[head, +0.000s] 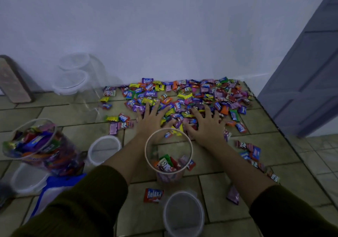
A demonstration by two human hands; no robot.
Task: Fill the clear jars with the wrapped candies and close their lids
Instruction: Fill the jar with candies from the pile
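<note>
A wide spread of wrapped candies (182,94) covers the tiled floor by the wall. My left hand (152,121) and my right hand (206,125) lie flat on the near edge of the pile, fingers spread over the candies. Just in front of them stands an open clear jar (169,154) with a few candies at its bottom. At the left a clear jar (42,149) full of candies leans with no lid on. Two white lids (104,149) (27,180) lie near it. A third lid (182,213) lies at the front.
Two empty lidded clear jars (76,75) stand against the white wall at the back left. A brick-like block (12,83) leans at far left. A grey door (307,68) stands at right. A blue and white bag (53,187) lies near my left sleeve. Loose candies (153,195) dot the floor.
</note>
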